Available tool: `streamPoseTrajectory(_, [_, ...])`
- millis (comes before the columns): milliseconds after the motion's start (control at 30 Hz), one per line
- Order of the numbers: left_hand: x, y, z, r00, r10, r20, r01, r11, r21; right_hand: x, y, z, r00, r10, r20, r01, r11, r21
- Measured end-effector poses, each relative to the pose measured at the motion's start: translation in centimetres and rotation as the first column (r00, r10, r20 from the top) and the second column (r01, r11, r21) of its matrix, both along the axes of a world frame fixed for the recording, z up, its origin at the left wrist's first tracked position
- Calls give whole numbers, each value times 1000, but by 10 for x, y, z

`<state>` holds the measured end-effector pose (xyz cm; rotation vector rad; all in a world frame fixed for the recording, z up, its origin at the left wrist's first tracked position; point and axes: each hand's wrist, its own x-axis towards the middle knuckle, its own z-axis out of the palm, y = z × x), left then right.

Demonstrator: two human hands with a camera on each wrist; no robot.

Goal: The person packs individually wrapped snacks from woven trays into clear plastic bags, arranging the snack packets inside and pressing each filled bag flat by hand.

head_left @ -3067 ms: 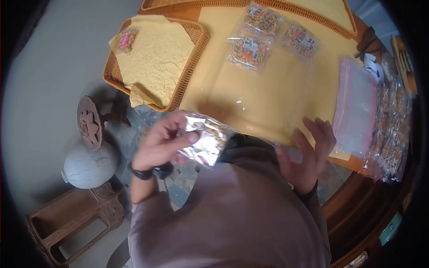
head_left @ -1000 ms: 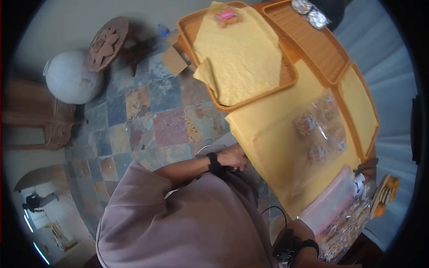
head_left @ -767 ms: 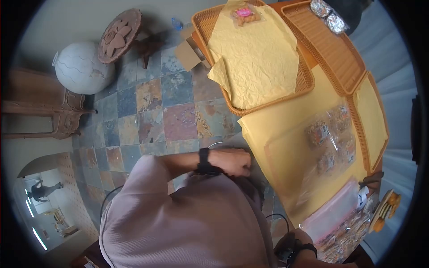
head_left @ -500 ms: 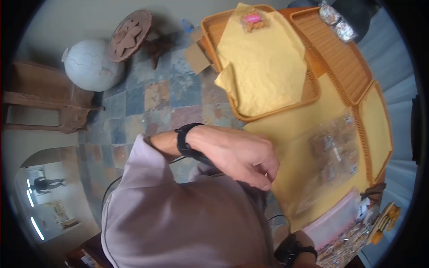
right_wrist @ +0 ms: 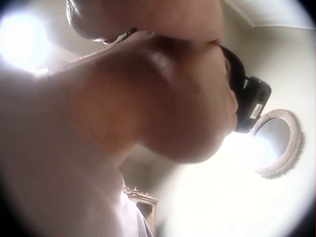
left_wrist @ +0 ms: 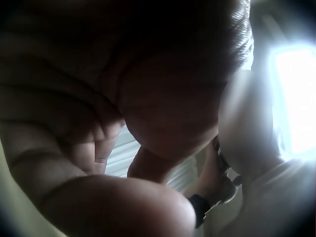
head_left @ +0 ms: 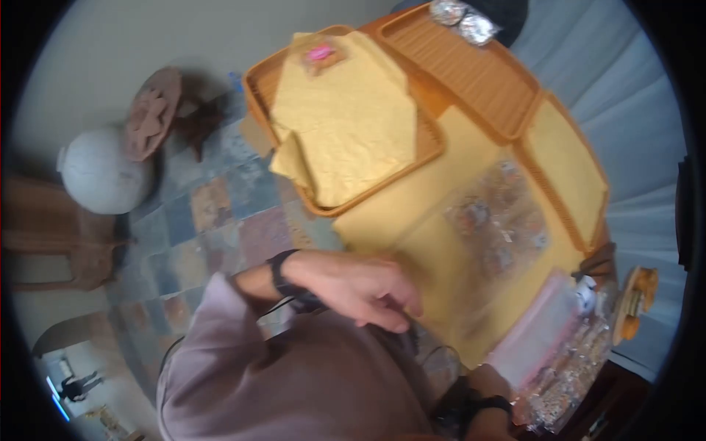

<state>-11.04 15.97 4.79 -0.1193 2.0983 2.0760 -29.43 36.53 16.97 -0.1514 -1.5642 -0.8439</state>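
In the head view my left hand (head_left: 353,287) hovers before my torso, near the front edge of the yellow-covered table (head_left: 368,231). Its fingers hang loosely curled with nothing in them; the left wrist view shows bent fingers (left_wrist: 118,202) from close up. My right hand (head_left: 485,378) is low at the table's right front, beside a flat stack of clear bags with pink edges (head_left: 533,331). Its fingers are hidden behind the wrist and a black device. Several packs of nut clusters (head_left: 493,220) lie under clear film on the table.
A wicker tray (head_left: 434,147) with yellow paper holds one pink-labelled pack (head_left: 321,55). Silver foil packs (head_left: 474,28) sit at the end of another tray (head_left: 471,73). Packed snacks (head_left: 562,382) line the right edge. A white round pot (head_left: 107,173) stands left on the tiled floor.
The foil pack that my left hand held about three seconds ago is out of it. That hand has risen from beside my lap to before my torso. The head view has turned.
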Motion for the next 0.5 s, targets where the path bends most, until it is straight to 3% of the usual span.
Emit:
streamPoseTrajectory(100, [3, 8, -7, 1000, -3, -14, 4, 996, 94, -1, 2, -4, 889, 445, -106, -454, 888, -76])
streamPoseTrajectory(133, [5, 11, -8, 1000, 5, 13, -7, 993, 117, -2, 6, -2, 893, 435, -121, -444, 894, -63])
streamPoseTrajectory(200, [8, 14, -7, 999, 4, 45, -9, 995, 104, 4, 17, -8, 960, 218, -173, -223, 975, -7])
streamPoseTrajectory(233, [12, 14, -6, 998, -16, 66, 8, 993, 115, 4, 18, -2, 968, 201, -150, -204, 979, -1])
streamPoseTrajectory(267, [11, 14, -5, 998, -18, 59, 12, 995, 97, -3, 17, 13, 904, 407, -127, -381, 906, 186])
streamPoseTrajectory(300, [8, 16, -6, 999, -20, 46, 17, 997, 79, -6, 18, 23, 805, 590, -65, -533, 767, 358])
streamPoseTrajectory(333, [6, 18, -7, 999, -30, 43, 27, 996, 84, -4, 24, 20, 810, 582, -65, -524, 770, 363])
streamPoseTrajectory(400, [11, 20, -11, 999, 10, 44, -15, 993, 115, 6, 37, -3, 941, 339, -19, -339, 939, -55])
streamPoseTrajectory(433, [9, 19, -13, 1000, 20, 18, -22, 994, 104, 7, 40, -15, 974, 225, 15, -214, 942, -259])
streamPoseTrajectory(500, [8, 26, -16, 998, 16, 54, -23, 992, 127, 7, 45, -18, 989, 35, 144, 57, 808, -586])
